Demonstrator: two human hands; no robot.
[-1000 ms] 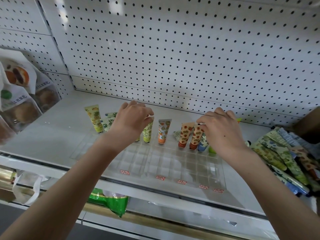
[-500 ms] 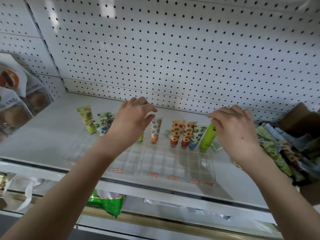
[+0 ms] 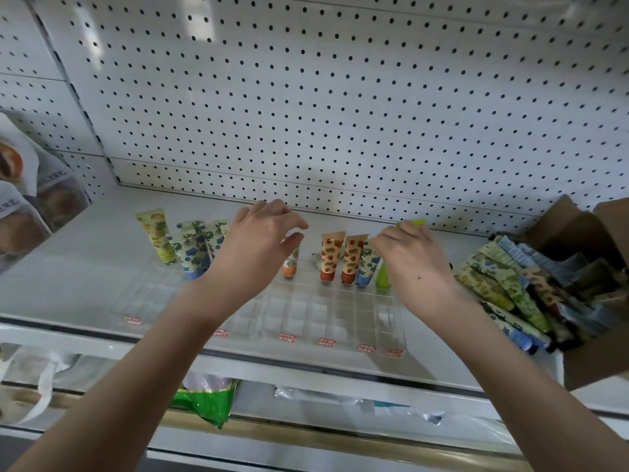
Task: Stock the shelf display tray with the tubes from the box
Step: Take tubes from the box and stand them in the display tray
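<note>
The right hand (image 3: 413, 267) has closed round the green tube (image 3: 382, 279), seating it at the back of the tray (image 3: 306, 316). Whether the left hand (image 3: 258, 247) pinches anything, I cannot tell. Next, press the tube down.

Under the left hand (image 3: 258, 240) the tray (image 3: 306, 318) is clear, glossy plastic. The tubes (image 3: 330, 257) beyond it look like smooth, shiny printed plastic. Right of the right hand (image 3: 412, 264), the box (image 3: 575, 226) is matt brown cardboard.

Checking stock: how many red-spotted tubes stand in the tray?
2: the left tube and right tube stand side by side at the back of the tray; the left hand may hide more.
</note>
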